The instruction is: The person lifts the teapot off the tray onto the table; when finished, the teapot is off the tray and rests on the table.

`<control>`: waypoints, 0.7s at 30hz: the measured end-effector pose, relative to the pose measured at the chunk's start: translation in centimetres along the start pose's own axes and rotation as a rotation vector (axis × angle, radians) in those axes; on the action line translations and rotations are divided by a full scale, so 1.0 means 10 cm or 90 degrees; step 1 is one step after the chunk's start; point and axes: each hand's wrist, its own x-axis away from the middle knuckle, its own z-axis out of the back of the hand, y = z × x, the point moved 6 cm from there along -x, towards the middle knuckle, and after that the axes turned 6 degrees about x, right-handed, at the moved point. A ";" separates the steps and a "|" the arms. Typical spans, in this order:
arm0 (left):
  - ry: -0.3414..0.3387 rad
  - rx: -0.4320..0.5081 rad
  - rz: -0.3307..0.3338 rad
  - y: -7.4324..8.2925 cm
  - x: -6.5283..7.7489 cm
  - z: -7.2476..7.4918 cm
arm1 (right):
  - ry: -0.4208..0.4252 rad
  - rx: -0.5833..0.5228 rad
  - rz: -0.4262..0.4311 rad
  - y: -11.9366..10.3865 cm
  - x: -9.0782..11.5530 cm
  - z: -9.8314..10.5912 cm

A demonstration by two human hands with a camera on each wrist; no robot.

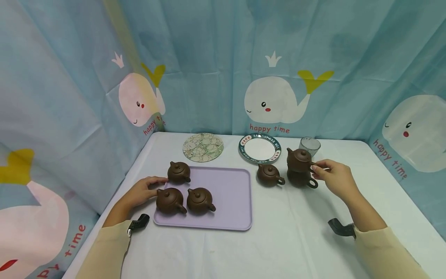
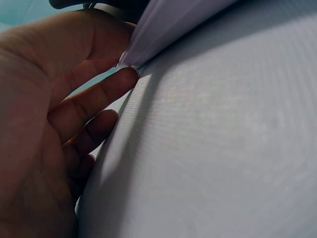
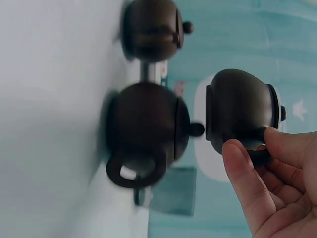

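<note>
My right hand (image 1: 335,178) pinches the handle of a dark brown teapot (image 1: 299,161), lifted off the table. In the right wrist view this teapot (image 3: 242,109) hangs just above the lid knob of a second teapot (image 3: 146,119), apart from it. To their left stands another brown teapot (image 1: 268,175). My left hand (image 1: 141,192) holds the left rim of a lilac tray (image 1: 231,197), thumb on the rim and fingers against its side. Three like teapots sit on the tray's left half: one behind (image 1: 179,173), one in front (image 1: 169,201), one beside it (image 1: 199,201).
A round patterned mat (image 1: 203,147) and a green-rimmed plate (image 1: 242,151) lie at the back of the white table (image 1: 278,240). Close behind the lifted teapot stands a clear glass (image 1: 310,145). Whale-printed curtains (image 1: 209,46) hang behind and along the sides.
</note>
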 end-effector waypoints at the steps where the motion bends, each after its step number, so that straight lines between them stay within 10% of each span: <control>1: -0.001 -0.001 0.000 0.00 0.00 0.00 | 0.003 0.006 -0.007 0.04 0.02 0.03; 21: 0.009 0.003 -0.013 -0.02 -0.02 -0.02 | 0.016 0.048 -0.130 0.89 0.31 0.25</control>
